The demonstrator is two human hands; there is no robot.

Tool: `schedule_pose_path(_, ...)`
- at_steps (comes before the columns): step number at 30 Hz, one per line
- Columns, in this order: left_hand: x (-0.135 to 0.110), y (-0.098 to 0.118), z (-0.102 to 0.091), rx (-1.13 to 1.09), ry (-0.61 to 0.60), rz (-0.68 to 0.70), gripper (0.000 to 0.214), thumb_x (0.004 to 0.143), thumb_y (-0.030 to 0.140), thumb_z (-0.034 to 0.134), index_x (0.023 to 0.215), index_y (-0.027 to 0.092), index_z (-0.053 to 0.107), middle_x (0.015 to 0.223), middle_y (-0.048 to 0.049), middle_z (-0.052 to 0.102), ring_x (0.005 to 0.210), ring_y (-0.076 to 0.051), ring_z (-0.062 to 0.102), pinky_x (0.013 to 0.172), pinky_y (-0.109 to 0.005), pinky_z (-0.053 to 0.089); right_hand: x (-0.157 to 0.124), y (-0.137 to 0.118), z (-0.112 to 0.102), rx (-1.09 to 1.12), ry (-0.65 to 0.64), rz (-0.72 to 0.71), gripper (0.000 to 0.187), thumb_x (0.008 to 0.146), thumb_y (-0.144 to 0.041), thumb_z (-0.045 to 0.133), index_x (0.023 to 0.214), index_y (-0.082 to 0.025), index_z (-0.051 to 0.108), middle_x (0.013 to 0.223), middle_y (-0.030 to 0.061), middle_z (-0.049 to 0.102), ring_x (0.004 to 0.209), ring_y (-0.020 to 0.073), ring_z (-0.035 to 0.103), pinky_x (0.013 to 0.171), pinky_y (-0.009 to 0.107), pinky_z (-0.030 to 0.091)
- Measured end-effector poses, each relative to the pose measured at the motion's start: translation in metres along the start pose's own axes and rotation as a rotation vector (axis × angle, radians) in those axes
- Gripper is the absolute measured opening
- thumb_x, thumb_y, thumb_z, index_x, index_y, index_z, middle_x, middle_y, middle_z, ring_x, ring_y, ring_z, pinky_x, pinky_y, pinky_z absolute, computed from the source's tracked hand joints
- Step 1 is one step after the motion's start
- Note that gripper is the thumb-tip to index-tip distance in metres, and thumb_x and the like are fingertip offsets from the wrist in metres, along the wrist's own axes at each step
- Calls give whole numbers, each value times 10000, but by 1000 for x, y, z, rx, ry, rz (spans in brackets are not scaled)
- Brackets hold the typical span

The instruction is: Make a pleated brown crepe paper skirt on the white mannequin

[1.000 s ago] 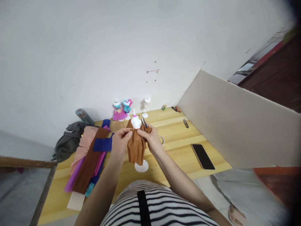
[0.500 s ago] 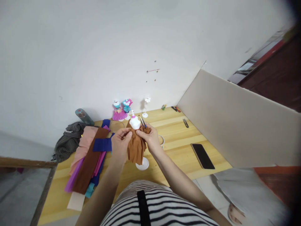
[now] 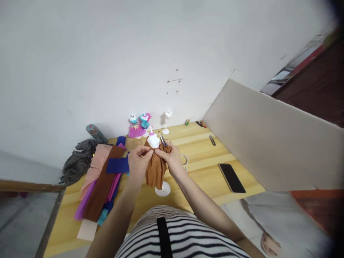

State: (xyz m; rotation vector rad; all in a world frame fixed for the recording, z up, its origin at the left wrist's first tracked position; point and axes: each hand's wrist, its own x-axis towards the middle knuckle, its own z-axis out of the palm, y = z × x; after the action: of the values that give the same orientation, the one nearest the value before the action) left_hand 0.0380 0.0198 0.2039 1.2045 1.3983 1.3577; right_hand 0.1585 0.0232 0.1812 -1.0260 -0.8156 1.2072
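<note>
A small white mannequin [image 3: 153,141] on a round white base [image 3: 162,190] is lifted above the wooden table [image 3: 199,172]. Brown pleated fabric [image 3: 156,170] hangs around its waist like a skirt. My left hand [image 3: 138,163] pinches the brown fabric at the waist from the left. From the right, my right hand [image 3: 170,157] pinches the same fabric, and small scissors [image 3: 162,139] stick up from behind its fingers. Both hands are closed on the cloth, almost touching each other.
A stack of coloured fabric strips [image 3: 103,179] and a striped cloth [image 3: 77,159] lie at the left. Dressed mini mannequins [image 3: 138,125] and a bare one [image 3: 167,122] stand by the wall. A phone [image 3: 231,178], thread snips [image 3: 212,140] and a tape roll [image 3: 184,159] lie right.
The mannequin and both hands have shifted slightly up and left; the fingertips have moved closer together at the waist, gathering the brown fabric tighter.
</note>
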Motion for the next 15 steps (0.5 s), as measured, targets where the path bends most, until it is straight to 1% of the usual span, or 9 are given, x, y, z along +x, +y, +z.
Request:
schedule_pose_path(5,-3,0,-1,-22,-1,-50,147,632,288,708,665,146,689,622,4,655,581,-115,566,605,-227,451,-2,2,0,25,5,10,288,540,-310,805,737,-159,659,643,-22,619,590,128,533,602,259,441)
schedule_pose_path(8,-5,2,-3,-46,-43,-46,153,660,295,692,674,144,711,638,-4,676,609,-127,578,629,-234,456,-3,2,0,47,-1,23,302,537,-314,812,732,-154,647,631,-23,600,584,122,517,587,250,437)
schedule_pose_path(11,-6,5,-5,-41,-71,-57,129,654,273,688,657,147,716,620,0,676,597,-127,574,620,-233,452,-3,3,-1,76,-26,37,312,542,-316,816,740,-151,639,631,-20,592,584,121,512,581,248,442)
schedule_pose_path(15,-6,8,-5,-12,-44,-44,99,643,248,683,617,156,707,602,4,671,583,-127,572,607,-229,450,-4,2,0,123,-49,57,298,550,-311,816,732,-156,638,632,-23,585,579,114,505,581,243,434)
